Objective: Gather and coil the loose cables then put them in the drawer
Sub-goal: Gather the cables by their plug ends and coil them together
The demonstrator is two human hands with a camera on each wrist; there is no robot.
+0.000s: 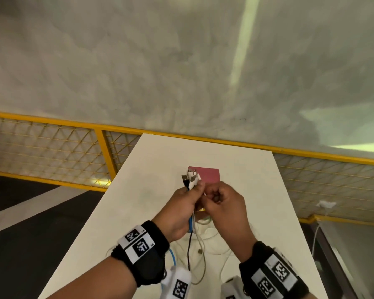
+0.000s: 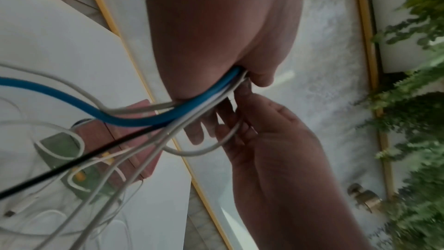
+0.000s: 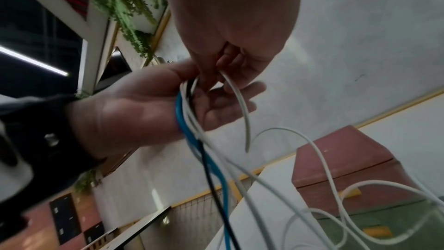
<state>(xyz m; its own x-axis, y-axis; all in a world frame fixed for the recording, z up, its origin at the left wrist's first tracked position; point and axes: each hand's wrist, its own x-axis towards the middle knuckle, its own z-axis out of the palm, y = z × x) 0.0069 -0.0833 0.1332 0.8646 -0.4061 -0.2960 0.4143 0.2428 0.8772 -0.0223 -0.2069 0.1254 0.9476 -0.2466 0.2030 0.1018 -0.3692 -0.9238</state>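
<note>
The bundle of cables (image 1: 191, 184) stands nearly upright in my grip, its long axis running from the plug ends at twelve o'clock down to the slack at six. The connectors, white and one black, stick out above my fist and point away from me, toward the pink box (image 1: 209, 174) on the table (image 1: 138, 190). Below my fist the blue cable (image 2: 72, 100), the black cable (image 1: 188, 251) and several white ones fall and spread in loose loops over the tabletop near my wrists.

My left hand (image 1: 179, 210) is closed round the bundle, the fingers wrapped over it in the head view; from the right wrist view those fingers look only half curled, the cables running across the palm. My right hand (image 1: 227, 206) sits just beside it at three o'clock, fingers curled, pinching a white cable (image 3: 240, 102) that arcs down from the fingertips.

Beyond the table's far edge, at twelve o'clock, runs a yellow railing (image 1: 73, 126).
</note>
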